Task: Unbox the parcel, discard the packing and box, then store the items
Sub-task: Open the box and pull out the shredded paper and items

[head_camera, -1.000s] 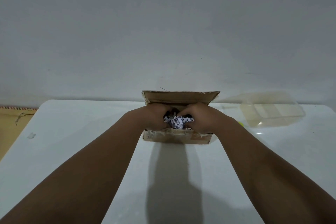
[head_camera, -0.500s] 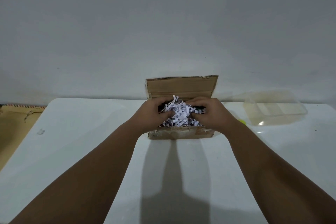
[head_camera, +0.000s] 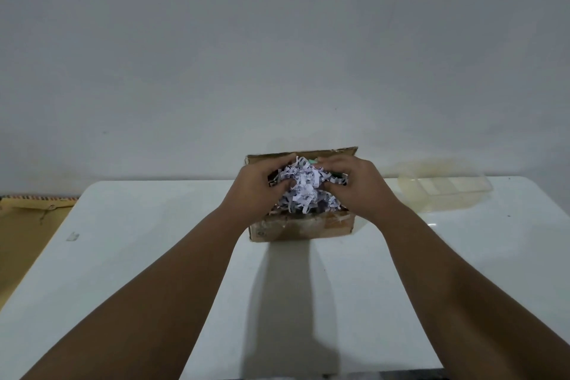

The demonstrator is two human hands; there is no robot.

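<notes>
An open brown cardboard box [head_camera: 300, 228] stands at the far middle of the white table [head_camera: 154, 256], its back flap upright. A clump of white shredded paper [head_camera: 300, 191] bulges out of it. My left hand [head_camera: 257, 188] grips the clump from the left and my right hand [head_camera: 354, 187] grips it from the right, fingers curled into the shreds. A bit of green [head_camera: 313, 161] shows behind the paper. The box's contents below are hidden.
A clear plastic container [head_camera: 444, 190] sits on the table to the right of the box, near the wall. A brown surface with a striped edge [head_camera: 27, 219] lies beyond the table's left edge. The grey wall rises right behind the box.
Both hands have raised the shredded paper from deep inside the box to above its rim, so more of the clump shows. The box has stayed in place.
</notes>
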